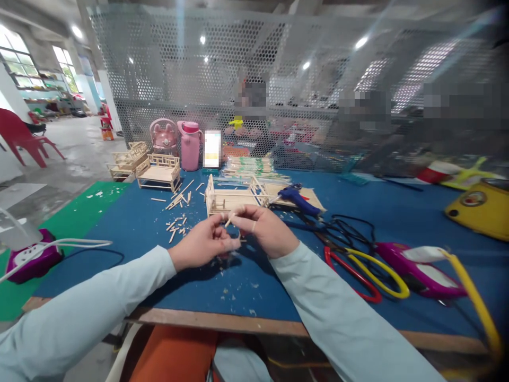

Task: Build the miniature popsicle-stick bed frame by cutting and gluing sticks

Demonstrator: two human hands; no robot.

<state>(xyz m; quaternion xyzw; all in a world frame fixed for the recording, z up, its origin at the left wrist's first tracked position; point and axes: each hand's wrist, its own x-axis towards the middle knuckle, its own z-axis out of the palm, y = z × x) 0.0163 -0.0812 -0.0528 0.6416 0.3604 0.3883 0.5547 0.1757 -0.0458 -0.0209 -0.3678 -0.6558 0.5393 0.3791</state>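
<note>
My right hand [272,231] pinches a short wooden stick [229,220] between thumb and forefinger. My left hand [202,243] is beside it, its fingers curled and its forefinger close to the stick; what it holds, if anything, is too small to make out. Just behind both hands stands a small wooden model bench [233,200] with railed sides, partly hidden by my fingers. Cut stick pieces [175,227] and longer sticks [181,196] lie loose to the left. A blue glue gun [300,199] rests on a wooden sheet [317,200] to the right.
Finished-looking model benches [159,171], a pink bottle [190,147], a phone [212,149] and bundled sticks [250,167] line the back before a perforated metal screen [159,63]. Red-and-yellow-handled pliers [353,276], dark cables and a purple power strip [421,269] lie right. Another purple strip [35,257] sits left.
</note>
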